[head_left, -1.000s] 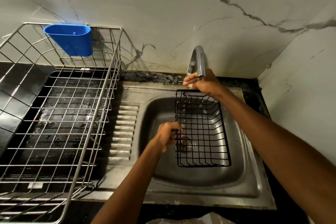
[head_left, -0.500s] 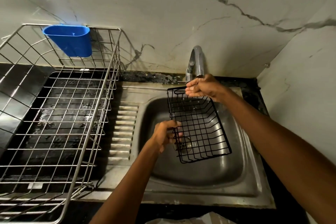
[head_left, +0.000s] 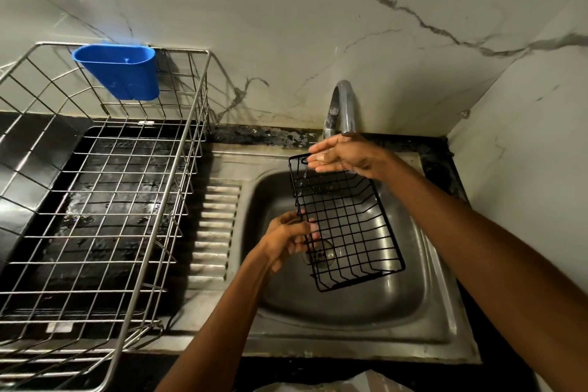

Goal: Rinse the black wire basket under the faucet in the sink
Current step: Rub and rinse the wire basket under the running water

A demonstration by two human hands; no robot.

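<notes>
The black wire basket [head_left: 346, 226] hangs tilted over the steel sink [head_left: 350, 312], its far end raised just below the faucet [head_left: 342, 108]. My left hand [head_left: 291, 237] grips the basket's left side near the middle. Under the spout, my right hand [head_left: 342, 157] rests on the basket's far rim with its fingers fairly straight. A thin trickle of water drops from my right fingers into the basket. The drain shows through the wires.
A large steel dish rack [head_left: 105, 216] fills the counter left of the sink, with a blue plastic cup holder [head_left: 119, 70] hooked on its back rim. Marble walls close in behind and at the right. Ribbed drainboard [head_left: 213, 232] lies between rack and basin.
The basket has rotated from flat and square to tilted, its far end swung left and up. My right hand moved off the faucet tip onto the basket's far rim.
</notes>
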